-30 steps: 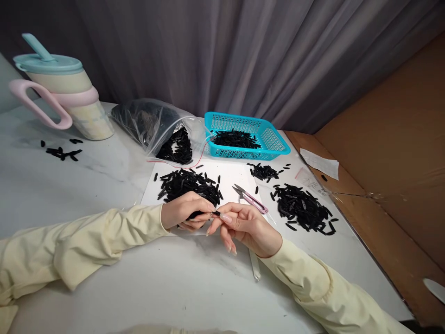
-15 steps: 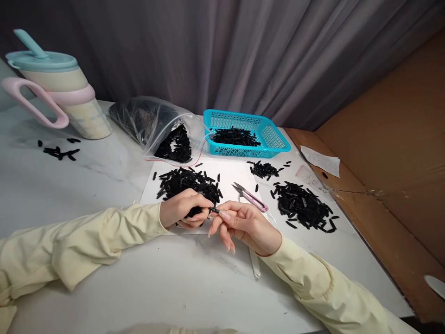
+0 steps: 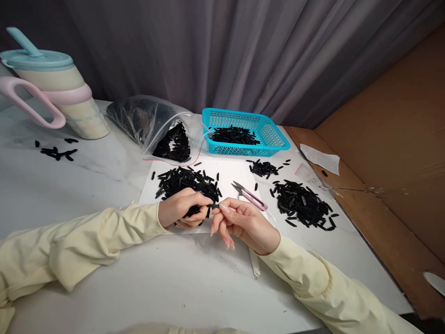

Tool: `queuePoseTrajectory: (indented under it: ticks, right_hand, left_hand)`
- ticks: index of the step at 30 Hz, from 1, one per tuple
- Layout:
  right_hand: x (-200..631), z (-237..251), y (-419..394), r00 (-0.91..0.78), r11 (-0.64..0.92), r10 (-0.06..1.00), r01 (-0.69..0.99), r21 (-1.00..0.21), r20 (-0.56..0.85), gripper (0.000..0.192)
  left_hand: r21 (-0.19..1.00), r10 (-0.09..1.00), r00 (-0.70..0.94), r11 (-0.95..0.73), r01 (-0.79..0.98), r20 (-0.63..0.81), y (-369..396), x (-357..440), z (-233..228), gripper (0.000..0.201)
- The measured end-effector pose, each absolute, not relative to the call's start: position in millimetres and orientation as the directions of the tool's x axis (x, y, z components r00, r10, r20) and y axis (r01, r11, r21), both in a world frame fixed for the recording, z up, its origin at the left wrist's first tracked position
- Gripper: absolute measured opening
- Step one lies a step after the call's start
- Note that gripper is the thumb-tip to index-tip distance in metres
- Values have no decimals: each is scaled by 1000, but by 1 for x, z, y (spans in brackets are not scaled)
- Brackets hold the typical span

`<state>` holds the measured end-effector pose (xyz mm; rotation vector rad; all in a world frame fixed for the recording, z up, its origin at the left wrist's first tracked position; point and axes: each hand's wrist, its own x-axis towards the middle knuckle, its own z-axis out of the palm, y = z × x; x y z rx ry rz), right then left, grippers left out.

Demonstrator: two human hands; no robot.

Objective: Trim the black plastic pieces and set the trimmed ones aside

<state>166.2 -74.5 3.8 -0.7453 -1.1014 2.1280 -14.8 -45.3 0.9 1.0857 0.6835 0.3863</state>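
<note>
Between my two hands, a small, slim black piece [image 3: 214, 206] is pinched at both ends. My left hand [image 3: 184, 206] is closed, its thumb and forefinger on the left end, with more black pieces showing in or just under its curled fingers. Thumb and forefinger of my right hand [image 3: 245, 222] grip the right end, while its other fingers curl loosely below. Just behind my left hand, a heap of similar black pieces [image 3: 187, 181] lies on a white sheet [image 3: 229, 169]. Pink-handled thread snips [image 3: 250, 196] rest beyond my right hand, blades pointing away to the left.
Farther back are a clear zip bag [image 3: 139, 120] spilling black pieces and a blue basket [image 3: 274, 134] holding more. To the right lie a large pile [image 3: 302, 204] and a small pile [image 3: 262, 168]. A lidded tumbler [image 3: 76, 99] stands at left near scattered pieces [image 3: 59, 153].
The black piece now lies more level between my fingertips, and my right fingertips have risen slightly. The whole view has shifted slightly; the piles look unchanged.
</note>
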Motion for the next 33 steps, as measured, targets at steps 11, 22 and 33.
queuePoseTrajectory:
  ticks: [11,22,33]
  right_hand:
    - [168,2,-75,-643,-420,749,-275,-865,-159,21]
    - [168,1,-75,-628,-370,767,-268,-889,-130,17]
    - [164,3,-78,-570,-308,811,-223,-925,-133,18]
  left_hand:
    - [899,588,741,436,47,-324,-45,-15,1,48]
    - [893,582,748,449,32,-320,-44,-16,-2,46]
    - [908,606,747,419,-9,-273,-45,-14,1,39]
